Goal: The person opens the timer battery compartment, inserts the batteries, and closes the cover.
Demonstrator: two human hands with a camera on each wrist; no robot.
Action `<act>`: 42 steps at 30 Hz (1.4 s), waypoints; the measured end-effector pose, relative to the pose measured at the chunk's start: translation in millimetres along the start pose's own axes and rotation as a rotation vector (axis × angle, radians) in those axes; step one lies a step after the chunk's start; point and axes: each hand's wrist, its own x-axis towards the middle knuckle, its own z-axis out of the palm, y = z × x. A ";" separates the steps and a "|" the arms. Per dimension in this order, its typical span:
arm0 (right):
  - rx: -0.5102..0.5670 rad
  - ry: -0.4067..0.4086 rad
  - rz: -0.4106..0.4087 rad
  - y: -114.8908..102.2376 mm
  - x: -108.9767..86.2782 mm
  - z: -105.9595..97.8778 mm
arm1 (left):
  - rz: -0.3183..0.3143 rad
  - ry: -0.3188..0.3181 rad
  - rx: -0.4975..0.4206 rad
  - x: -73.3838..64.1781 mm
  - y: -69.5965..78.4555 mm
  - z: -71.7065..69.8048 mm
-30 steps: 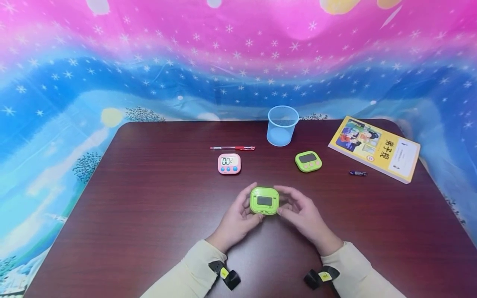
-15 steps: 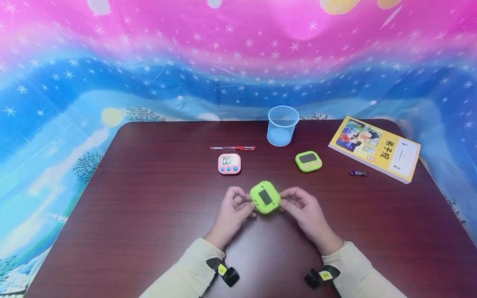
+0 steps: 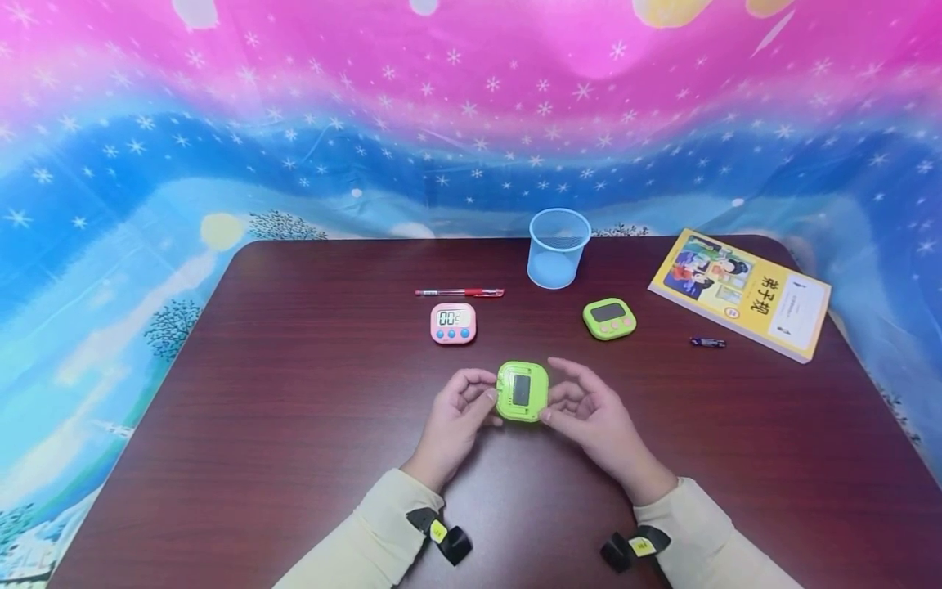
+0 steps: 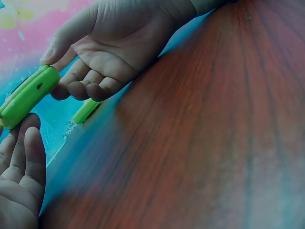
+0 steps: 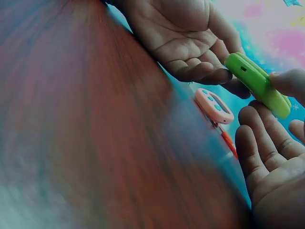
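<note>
A green digital timer point(image 3: 523, 391) is held up between both hands over the table, its back with a dark rectangle facing the head camera. My left hand point(image 3: 454, 417) pinches its left edge, thumb on top and fingers beneath. On the opposite side my right hand point(image 3: 592, 417) pinches the lower right corner, thumb uppermost; its index finger stretches past the upper edge. The right wrist view shows the timer point(image 5: 259, 86) edge-on, with a small slot in its side. Beyond the hands lie a pink timer point(image 3: 453, 324) with blue buttons and a second green timer point(image 3: 609, 319).
A red pen point(image 3: 459, 292) lies behind the pink timer. Further back stands a blue mesh pen holder point(image 3: 557, 249). To the right are a yellow book point(image 3: 739, 294) and a small dark battery point(image 3: 707, 343). A patterned cloth point(image 3: 441, 123) hangs behind the brown table point(image 3: 294, 409).
The held timer has turned about a quarter turn in the hands, its dark rectangle going from lengthwise across to upright. Both hands have shifted their hold on its edges.
</note>
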 end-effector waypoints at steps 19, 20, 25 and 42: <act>0.037 -0.076 0.012 -0.9 -1.2 5.6 | 0.089 -0.247 0.147 -0.5 -0.3 -6.8; 0.032 -0.077 0.011 -1.1 -1.4 5.7 | 0.077 -0.238 0.133 -0.4 0.0 -6.6; 0.017 -0.074 0.008 -2.4 -1.4 6.0 | -0.021 -0.172 0.034 -0.5 4.8 -5.6; 0.002 0.007 0.029 0.4 -1.6 10.3 | -0.018 -0.176 0.003 -0.2 -0.1 -6.5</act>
